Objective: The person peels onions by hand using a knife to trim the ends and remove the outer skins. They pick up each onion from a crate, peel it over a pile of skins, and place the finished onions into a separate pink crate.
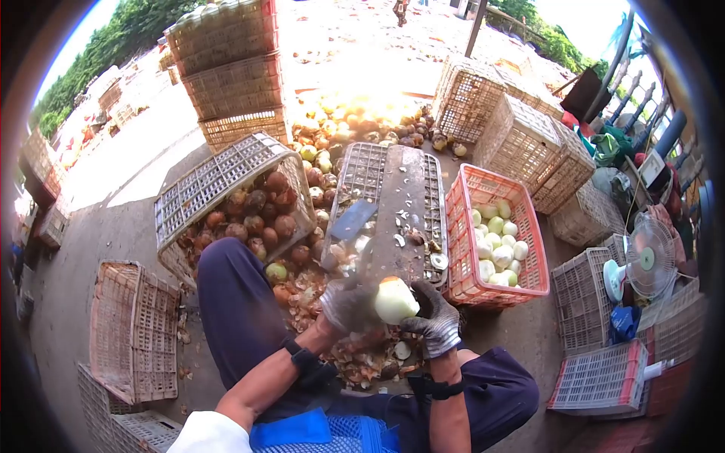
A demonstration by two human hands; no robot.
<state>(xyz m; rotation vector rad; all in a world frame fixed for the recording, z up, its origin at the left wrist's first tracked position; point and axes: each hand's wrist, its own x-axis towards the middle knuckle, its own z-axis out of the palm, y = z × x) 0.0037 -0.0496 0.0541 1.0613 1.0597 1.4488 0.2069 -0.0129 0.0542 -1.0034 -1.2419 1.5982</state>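
A partly peeled onion (396,301), pale green-white with an orange-brown patch of skin on top, is between my gloved hands. My right hand (438,321) grips it from the right, fingers curled along its side. Close against its left side is my left hand (341,306); the fingers there are dark and blurred, so their grip cannot be made out. Just beyond, a dirty board (402,204) lies over an upturned crate (362,170), with onion scraps on it. A flat grey blade-like piece (353,220) rests at the board's left edge.
On the left, a tipped crate (219,177) spills unpeeled onions (254,215). A red crate (498,294) on the right holds peeled onions (498,253). Onion skins (310,302) litter the ground between my legs. Stacked crates (234,83) and a fan (651,257) stand around.
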